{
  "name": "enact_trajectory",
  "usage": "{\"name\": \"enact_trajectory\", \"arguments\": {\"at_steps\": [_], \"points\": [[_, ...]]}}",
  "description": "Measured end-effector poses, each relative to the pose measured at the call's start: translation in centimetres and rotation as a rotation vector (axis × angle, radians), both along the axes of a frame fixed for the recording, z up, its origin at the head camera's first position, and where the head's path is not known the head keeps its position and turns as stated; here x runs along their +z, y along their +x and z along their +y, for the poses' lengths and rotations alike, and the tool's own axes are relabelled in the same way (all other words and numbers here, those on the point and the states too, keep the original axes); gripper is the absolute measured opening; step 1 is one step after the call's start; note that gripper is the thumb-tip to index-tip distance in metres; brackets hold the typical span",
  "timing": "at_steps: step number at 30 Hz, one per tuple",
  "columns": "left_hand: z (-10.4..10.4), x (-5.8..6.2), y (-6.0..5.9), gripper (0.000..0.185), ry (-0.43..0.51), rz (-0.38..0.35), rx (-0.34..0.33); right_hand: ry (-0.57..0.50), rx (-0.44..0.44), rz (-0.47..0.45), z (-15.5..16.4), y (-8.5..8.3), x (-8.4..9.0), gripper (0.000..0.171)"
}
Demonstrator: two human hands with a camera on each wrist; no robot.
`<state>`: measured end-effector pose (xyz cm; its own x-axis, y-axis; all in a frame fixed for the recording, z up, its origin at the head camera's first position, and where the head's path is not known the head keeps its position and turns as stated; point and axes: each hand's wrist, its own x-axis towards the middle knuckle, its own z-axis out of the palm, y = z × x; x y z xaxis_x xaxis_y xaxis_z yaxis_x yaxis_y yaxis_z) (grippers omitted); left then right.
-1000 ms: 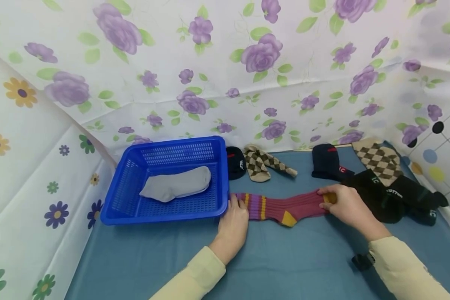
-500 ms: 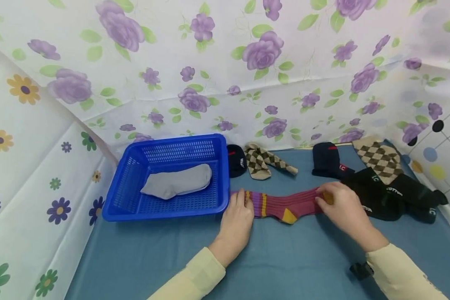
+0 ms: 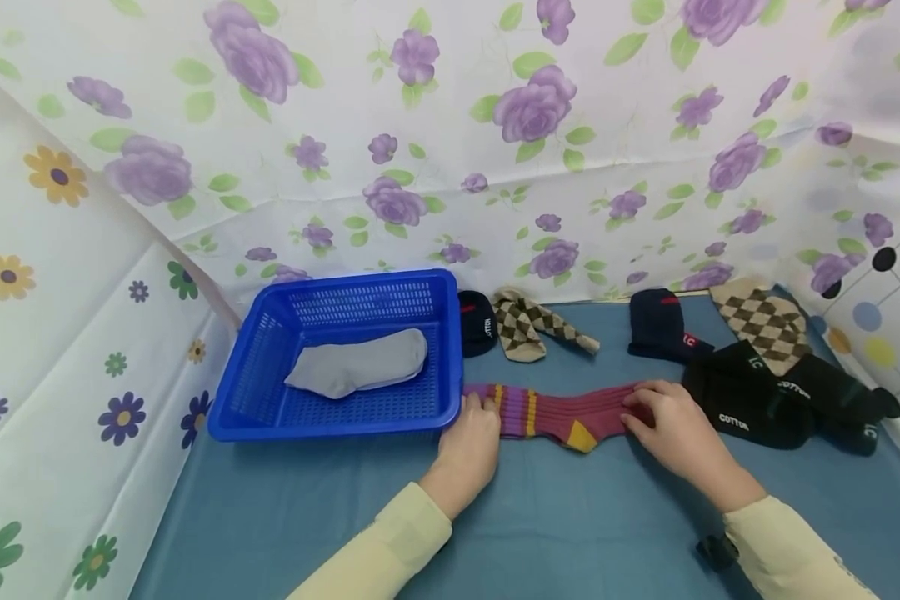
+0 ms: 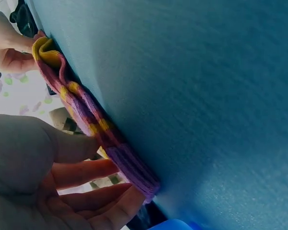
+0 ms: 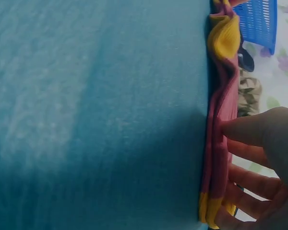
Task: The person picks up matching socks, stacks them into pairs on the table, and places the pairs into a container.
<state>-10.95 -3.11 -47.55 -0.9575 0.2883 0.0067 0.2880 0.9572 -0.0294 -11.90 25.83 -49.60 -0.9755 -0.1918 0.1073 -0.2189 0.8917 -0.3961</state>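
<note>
Sock in hand: maroon ribbed sock (image 3: 562,411) with purple and yellow stripes, a yellow heel and a yellow toe, lying flat on the blue cloth (image 3: 555,517) at the centre of the head view.
Long axis: left to right across the frame; striped cuff points left toward the basket, toe end points right toward the dark socks.
Heel: the yellow patch sticks out on the lower edge, toward the person.
Left hand (image 3: 471,437): fingers nearly straight and laid flat on the cuff end, pressing it to the cloth; the left wrist view shows the fingers (image 4: 89,172) spread along the sock's edge, not curled round it.
Right hand (image 3: 671,425): fingers extended and resting on the toe end, palm down; in the right wrist view the fingertips (image 5: 240,132) lie against the maroon fabric, and the yellow toe sits just below them.
Basket: blue plastic basket (image 3: 270,333), left of centre, its right wall just beside the cuff; a grey sock (image 3: 360,364) lies inside.
Behind the sock: a beige argyle sock (image 3: 528,327) and a rolled dark sock (image 3: 478,322), near the back wall.
Right side: black socks marked COTTON (image 3: 757,400), a navy sock (image 3: 656,323) and another argyle sock (image 3: 765,315), close to the right hand.
</note>
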Motion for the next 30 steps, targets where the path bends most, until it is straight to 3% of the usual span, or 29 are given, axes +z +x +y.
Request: {"name": "enact_trajectory", "arguments": {"at_steps": [7, 12, 16, 20, 25, 30], "points": [[0.1, 0.1, -0.3, 0.026, 0.077, -0.055, 0.039, 0.046, 0.01, -0.001, -0.1, -0.2, 0.0, 0.022], [0.4, 0.4, -0.7, 0.038, 0.049, 0.047, 0.048, -0.023, 0.006, 0.03, 0.4, -0.7, 1.1, 0.024], [0.9, 0.2, -1.1, 0.064, 0.043, 0.086, 0.094, -0.067, -0.047, 0.028, 0.7, -1.4, 2.1, 0.026], [1.2, -0.1, -1.5, 0.084, -0.01, 0.025, 0.151, -0.027, -0.094, -0.082, 1.0, -1.9, 2.2, 0.039], [1.6, -0.1, -1.9, 0.081, -0.046, -0.056, 0.165, 0.043, -0.095, -0.168, 1.2, -2.3, 2.0, 0.047], [1.7, -0.1, -2.3, 0.084, 0.0, -0.15, 0.194, 0.064, -0.073, -0.223, 1.2, -2.9, 2.0, 0.047]]}}
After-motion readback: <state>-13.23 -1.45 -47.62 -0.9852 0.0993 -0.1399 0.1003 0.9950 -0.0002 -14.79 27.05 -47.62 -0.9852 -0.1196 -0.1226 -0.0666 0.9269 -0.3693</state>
